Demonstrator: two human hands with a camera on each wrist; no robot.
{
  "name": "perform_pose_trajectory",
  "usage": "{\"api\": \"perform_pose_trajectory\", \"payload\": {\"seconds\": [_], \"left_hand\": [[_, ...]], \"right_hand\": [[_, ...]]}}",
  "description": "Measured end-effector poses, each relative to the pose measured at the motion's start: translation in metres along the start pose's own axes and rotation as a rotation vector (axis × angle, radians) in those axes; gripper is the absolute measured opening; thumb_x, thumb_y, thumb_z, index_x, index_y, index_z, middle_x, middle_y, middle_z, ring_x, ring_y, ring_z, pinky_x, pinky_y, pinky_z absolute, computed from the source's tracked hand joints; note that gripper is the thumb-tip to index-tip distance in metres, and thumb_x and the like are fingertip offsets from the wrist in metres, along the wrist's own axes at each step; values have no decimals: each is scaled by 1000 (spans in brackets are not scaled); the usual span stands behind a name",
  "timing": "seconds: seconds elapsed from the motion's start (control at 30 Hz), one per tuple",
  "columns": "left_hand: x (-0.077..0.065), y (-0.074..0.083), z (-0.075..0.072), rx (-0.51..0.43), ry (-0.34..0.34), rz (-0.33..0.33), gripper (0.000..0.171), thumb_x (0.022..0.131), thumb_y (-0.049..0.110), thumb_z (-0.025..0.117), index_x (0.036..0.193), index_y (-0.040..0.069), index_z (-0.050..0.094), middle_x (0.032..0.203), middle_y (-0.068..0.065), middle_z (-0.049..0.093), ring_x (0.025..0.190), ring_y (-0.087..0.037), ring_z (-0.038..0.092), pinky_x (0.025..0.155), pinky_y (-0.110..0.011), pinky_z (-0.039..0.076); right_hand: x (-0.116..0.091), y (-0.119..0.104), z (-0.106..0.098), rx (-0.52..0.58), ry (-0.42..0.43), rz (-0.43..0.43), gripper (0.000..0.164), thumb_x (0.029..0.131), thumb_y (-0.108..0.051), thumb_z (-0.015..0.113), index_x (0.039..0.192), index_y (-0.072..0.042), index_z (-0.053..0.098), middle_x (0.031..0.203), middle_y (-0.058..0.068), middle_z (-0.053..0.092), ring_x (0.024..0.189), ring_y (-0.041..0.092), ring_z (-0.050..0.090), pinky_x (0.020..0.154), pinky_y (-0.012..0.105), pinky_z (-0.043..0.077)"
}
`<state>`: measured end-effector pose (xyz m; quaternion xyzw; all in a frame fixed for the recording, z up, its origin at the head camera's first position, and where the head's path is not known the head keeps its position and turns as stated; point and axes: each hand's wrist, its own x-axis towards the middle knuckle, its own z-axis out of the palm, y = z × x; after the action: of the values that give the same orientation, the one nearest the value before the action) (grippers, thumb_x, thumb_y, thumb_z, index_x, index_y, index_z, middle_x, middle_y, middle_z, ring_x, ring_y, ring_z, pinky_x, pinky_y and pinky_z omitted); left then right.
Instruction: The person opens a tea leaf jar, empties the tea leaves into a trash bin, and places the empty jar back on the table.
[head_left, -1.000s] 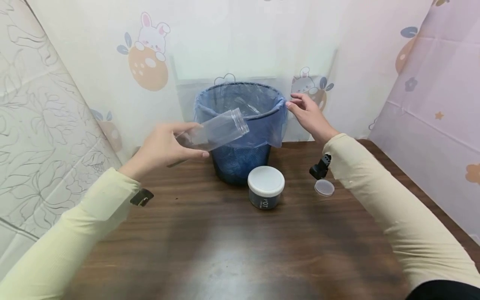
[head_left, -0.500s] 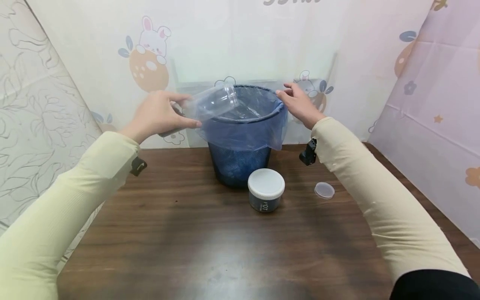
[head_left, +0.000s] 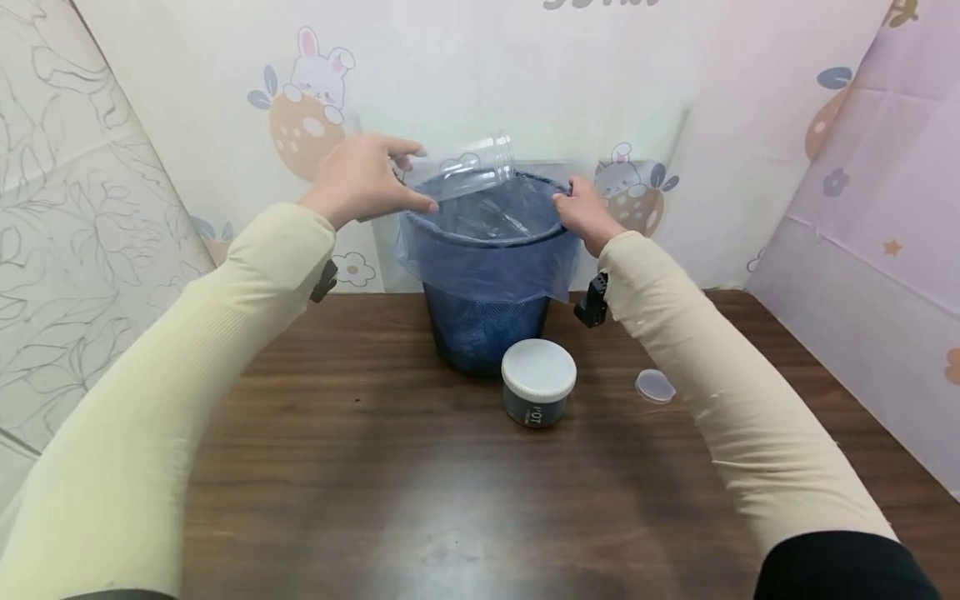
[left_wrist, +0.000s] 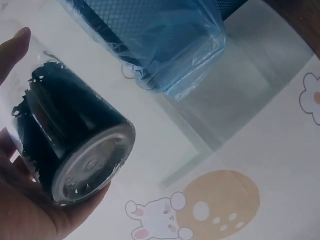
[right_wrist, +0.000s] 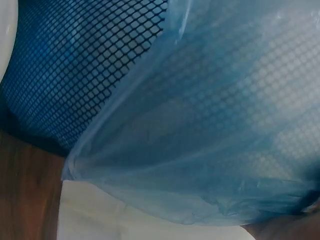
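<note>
My left hand (head_left: 367, 179) grips a clear plastic jar (head_left: 474, 169) near its base and holds it tilted, its uncapped mouth pointing right over the bin's opening. In the left wrist view the jar (left_wrist: 107, 112) shows a dark, ragged-edged patch on its lower part, above the round base. Below it stands a dark blue mesh trash bin (head_left: 480, 325), lined with a translucent blue bag (head_left: 487, 271) folded over the rim. At the rim's right side, my right hand (head_left: 587, 215) grips the bin's edge with the bag. The bag's hanging skirt fills most of the right wrist view.
A tub (head_left: 538, 379) with a white lid and dark lower half stands just in front of the bin. Farther right, a small clear lid (head_left: 656, 387) lies on the brown wooden table (head_left: 405, 483). Printed cloth (head_left: 450, 67) hangs behind the bin.
My left hand has raised the jar up and right, from in front of the bin to over its opening. The right hand has closed from loose fingers onto the rim.
</note>
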<state>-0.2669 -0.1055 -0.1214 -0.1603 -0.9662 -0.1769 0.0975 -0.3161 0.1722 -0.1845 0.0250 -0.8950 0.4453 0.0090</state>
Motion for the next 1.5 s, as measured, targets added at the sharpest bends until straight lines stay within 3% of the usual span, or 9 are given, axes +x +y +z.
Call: {"api": "perform_pose_trajectory", "payload": {"seconds": [0.27, 0.7, 0.9, 1.23, 1.5], "left_hand": [[11, 1, 3, 7, 7, 1, 82, 71, 44, 82, 142, 24, 47, 132, -2, 56, 110, -21, 55, 88, -38, 42], [22, -6, 4, 39, 12, -28, 79, 71, 34, 81, 142, 26, 48, 131, -3, 57, 119, -23, 50, 93, -45, 38], [27, -8, 9, 56, 9, -14, 78, 70, 31, 81, 141, 24, 49, 130, -6, 58, 118, -24, 52, 95, -48, 35], [27, -7, 12, 164, 5, 27, 75, 71, 30, 79, 140, 24, 50, 128, -4, 60, 118, -29, 52, 94, -52, 34], [24, -6, 13, 189, 15, 33, 76, 69, 24, 82, 139, 22, 52, 128, -5, 60, 119, -30, 50, 94, -52, 29]], "right_hand": [[0, 1, -1, 9, 1, 13, 61, 91, 2, 21, 150, 3, 7, 157, 17, 5, 142, 27, 10, 107, 36, 24], [3, -3, 2, 37, 27, 38, 59, 94, -2, 19, 151, 0, 6, 158, 13, 1, 143, 24, 1, 112, 34, 17], [4, -3, 3, 10, 33, 39, 59, 93, -1, 20, 151, 1, 9, 158, 15, 4, 142, 23, 7, 111, 33, 19], [3, -5, 4, -10, 23, 57, 60, 93, -1, 20, 151, 0, 6, 158, 13, 2, 143, 24, 2, 112, 35, 17], [0, -6, 5, -44, 45, 38, 59, 92, 0, 22, 150, 4, 12, 157, 17, 10, 140, 24, 16, 108, 34, 25]]}}
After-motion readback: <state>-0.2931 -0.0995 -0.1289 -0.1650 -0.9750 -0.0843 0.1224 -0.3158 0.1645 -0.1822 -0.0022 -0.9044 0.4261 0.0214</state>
